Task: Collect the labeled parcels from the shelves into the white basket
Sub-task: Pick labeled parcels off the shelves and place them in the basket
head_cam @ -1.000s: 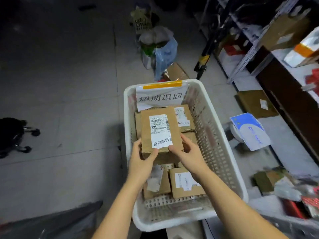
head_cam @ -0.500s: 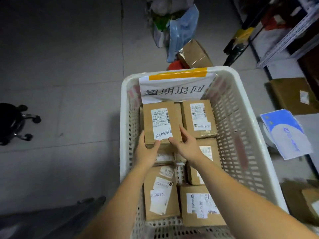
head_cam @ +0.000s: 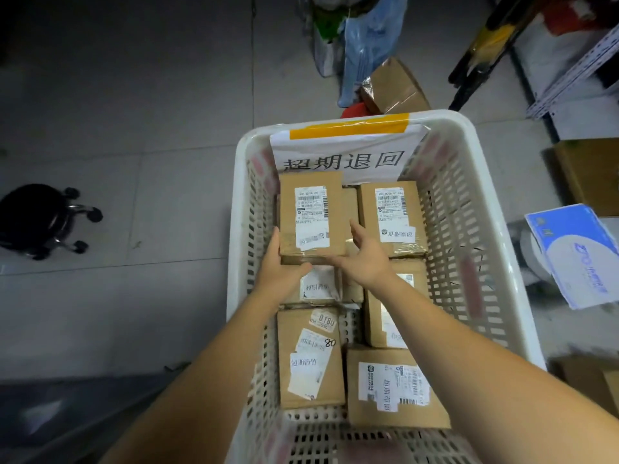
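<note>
1. Top parcel [head_cam: 311,212] lies far-left in the white basket [head_cam: 445,121], stacked on others, just below the paper sign [head_cam: 341,159].
2. Left hand [head_cam: 278,274] hugs its near-left corner. The fingers are partly hidden, so gripping or merely touching, can't tell.
3. Right hand [head_cam: 366,259] is spread, fingers straight, thumb at the near edge.
4. Basket's near rim is cut off, and the forearms cover the parcels beneath.

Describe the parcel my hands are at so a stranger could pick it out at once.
Find the white basket and the paper sign with orange tape at its far end. The parcel lies just below the sign's left half, between the left hand and right hand. Unlike the parcel on its right, it sits atop another box.
</note>
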